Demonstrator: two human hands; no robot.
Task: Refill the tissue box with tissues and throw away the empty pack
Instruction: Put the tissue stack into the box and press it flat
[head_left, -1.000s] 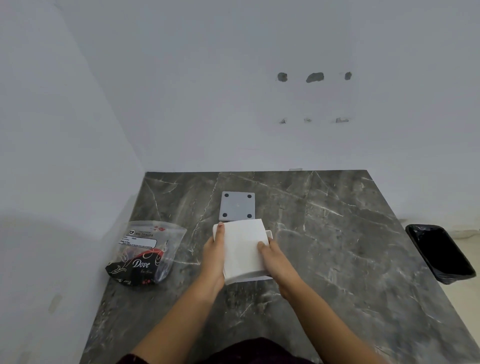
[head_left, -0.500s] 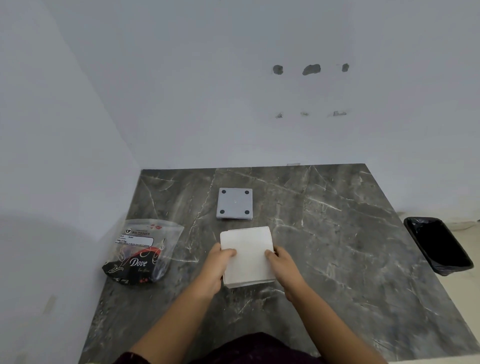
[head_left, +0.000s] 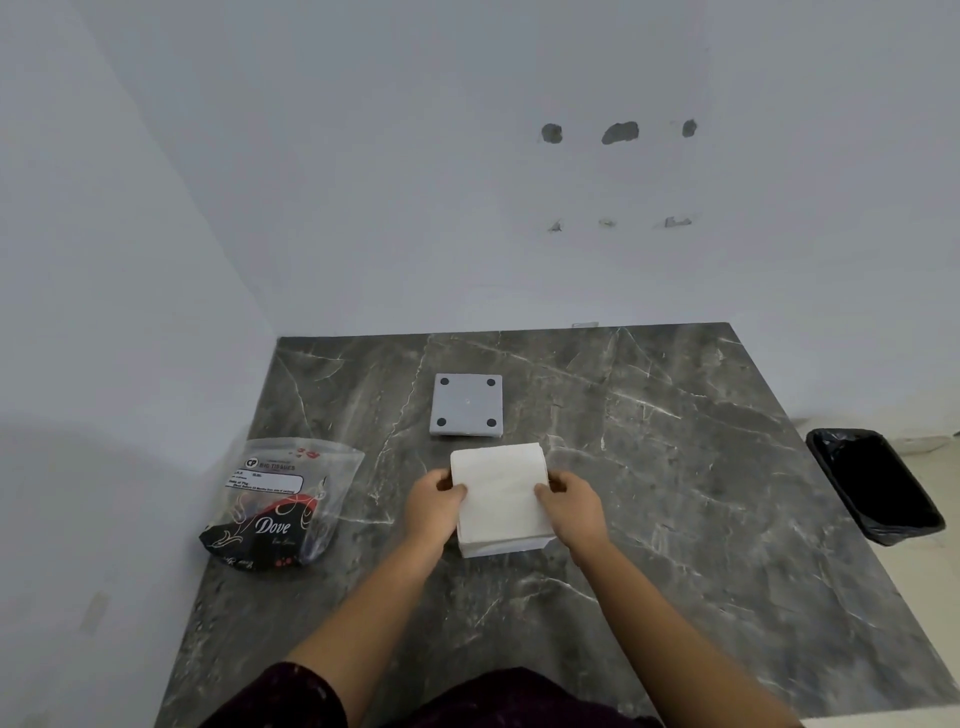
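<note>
A white stack of tissues (head_left: 501, 496) lies on the dark marble table (head_left: 675, 467), covering whatever is beneath it. My left hand (head_left: 434, 506) grips its left edge and my right hand (head_left: 571, 506) grips its right edge, thumbs on top. Just beyond the stack lies a grey square plate with dark round feet, the tissue box base (head_left: 466, 404). The clear and black tissue pack (head_left: 280, 506), printed "Dove", lies flat at the table's left side.
A black bin (head_left: 878, 486) lined with a black bag stands on the floor past the table's right edge. White walls close in the table at the back and left.
The tissue stack has come down from a tilted hold to lie flat. Both hands slid from its near side to its left and right edges.
</note>
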